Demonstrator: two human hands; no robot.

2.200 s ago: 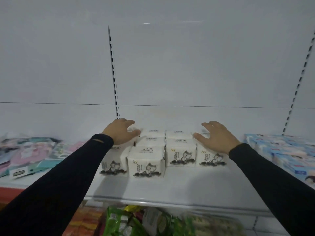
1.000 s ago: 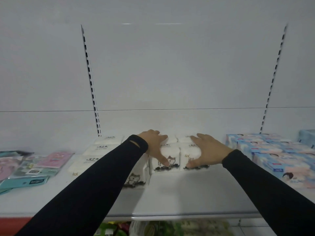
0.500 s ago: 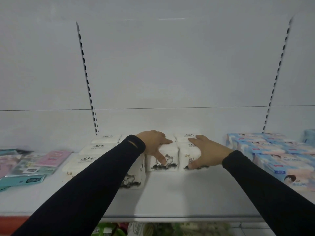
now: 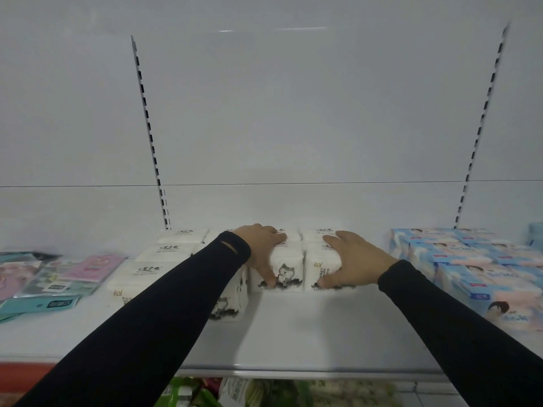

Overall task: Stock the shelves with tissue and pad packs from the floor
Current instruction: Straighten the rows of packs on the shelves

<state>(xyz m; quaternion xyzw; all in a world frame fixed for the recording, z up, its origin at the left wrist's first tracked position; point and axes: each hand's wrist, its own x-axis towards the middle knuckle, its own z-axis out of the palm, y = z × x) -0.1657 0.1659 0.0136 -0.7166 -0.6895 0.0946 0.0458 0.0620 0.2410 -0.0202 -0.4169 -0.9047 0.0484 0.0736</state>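
A person in long black sleeves is reaching with both arms onto a white shelf (image 4: pixel 293 342). The left hand (image 4: pixel 261 248) is lying over the top of one white tissue pack with a cat drawing (image 4: pixel 289 268); its fingers are bending over the top edge and the thumb is pressing down the front face, so the hand is gripping this pack. The right hand (image 4: pixel 352 259) is doing the same on the neighbouring white pack marked "kol" (image 4: pixel 318 270) — fingers spread on the top, thumb low on the front face, holding the pack from its right side. The two packs are standing upright, just beside each other, and they are touching or almost touching.

These packs are belonging to a larger group of white tissue packs (image 4: pixel 152 268) that is filling the middle of the shelf in rows going back to the wall. One pack of the group (image 4: pixel 232 304) is standing more forward than the two held ones, partly hidden behind the left sleeve.

On the left end of the shelf, flat pad packs in pink and teal (image 4: pixel 58 277) are lying in a loose overlapping pile, well apart from the hands. On the right, blue and white tissue packs with a child's picture (image 4: pixel 482 274) are standing in rows near the right arm.

Two slotted metal uprights (image 4: pixel 150 133) are running up the white back panel. Below the shelf edge, green and pale packages (image 4: pixel 205 392) are showing — too blurred to name exactly.
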